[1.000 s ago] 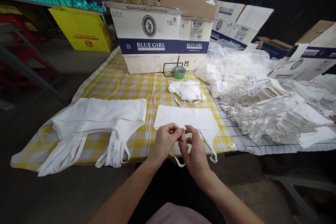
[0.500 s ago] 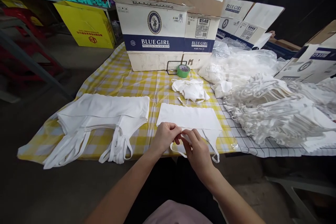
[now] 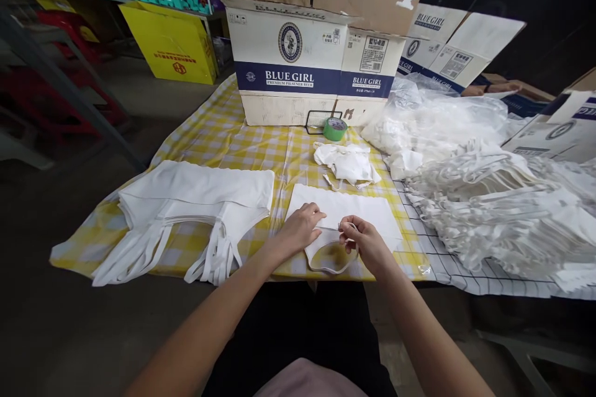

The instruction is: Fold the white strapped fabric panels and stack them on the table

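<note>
A single white garment (image 3: 354, 209) lies flat on the yellow checked tablecloth (image 3: 242, 142) near the table's front edge. My left hand (image 3: 305, 227) rests on its lower left part, fingers curled and pressing the cloth down. Just to the right, my right hand (image 3: 363, 242) pinches the end of the garment's thin white strap (image 3: 326, 267), which curves in a loop between the two hands over the table edge.
A stack of folded white garments (image 3: 195, 198) with hanging straps lies at the left. A big heap of white garments (image 3: 493, 205) fills the right side. Behind stand Blue Girl cartons (image 3: 298, 68), a green tape roll (image 3: 334, 128) and a crumpled white piece (image 3: 347, 164).
Both hands have moved forward from just off the table edge onto the garment. The strap, held between close-set fingers before, now lies spread in a loop, with the hands further apart.
</note>
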Motion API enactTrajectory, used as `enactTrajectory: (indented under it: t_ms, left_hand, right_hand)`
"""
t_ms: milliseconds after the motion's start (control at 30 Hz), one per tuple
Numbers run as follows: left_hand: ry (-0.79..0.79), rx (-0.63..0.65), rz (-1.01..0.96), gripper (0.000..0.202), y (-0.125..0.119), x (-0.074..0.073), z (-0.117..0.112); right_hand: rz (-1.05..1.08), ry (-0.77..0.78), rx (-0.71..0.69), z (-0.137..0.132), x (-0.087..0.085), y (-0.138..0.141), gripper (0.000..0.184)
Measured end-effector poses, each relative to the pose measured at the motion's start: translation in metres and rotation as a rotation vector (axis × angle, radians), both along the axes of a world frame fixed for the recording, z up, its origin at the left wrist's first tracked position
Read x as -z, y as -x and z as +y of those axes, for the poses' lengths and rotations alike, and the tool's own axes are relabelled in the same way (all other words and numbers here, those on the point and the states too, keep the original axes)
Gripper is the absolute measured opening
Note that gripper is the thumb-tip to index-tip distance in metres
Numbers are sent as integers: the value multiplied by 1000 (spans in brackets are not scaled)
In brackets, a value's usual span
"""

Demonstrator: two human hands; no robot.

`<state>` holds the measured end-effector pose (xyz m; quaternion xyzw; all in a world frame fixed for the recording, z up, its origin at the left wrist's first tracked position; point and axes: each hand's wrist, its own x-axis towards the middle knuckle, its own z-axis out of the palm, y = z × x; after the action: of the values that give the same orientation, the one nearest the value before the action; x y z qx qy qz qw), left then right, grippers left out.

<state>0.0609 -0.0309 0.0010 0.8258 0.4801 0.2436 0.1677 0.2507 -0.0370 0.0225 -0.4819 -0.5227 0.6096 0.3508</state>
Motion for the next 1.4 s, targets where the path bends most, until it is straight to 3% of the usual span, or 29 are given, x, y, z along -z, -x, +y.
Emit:
enactTrajectory:
  t_ms: [133,333,567,1033,1400]
  left_hand:
    - [-61,89,166,8,-1,4,9]
    - [-160,143,267,16,-1,9,18]
    - [36,27,-25,15,-1,5,26]
    - [180,33,-120,15,2,12,43]
    - [179,38,-94,13,0,10,42]
  right_hand:
    - [-248,-154,-13,14,10,3,22]
    - [-526,-343,-2,23,25,10,14]
    - [-770,-650,-107,30,24,19,14]
    - [-863,-697,-104,40,31,22,17]
    - [-761,-706,-82,37,37,34,19]
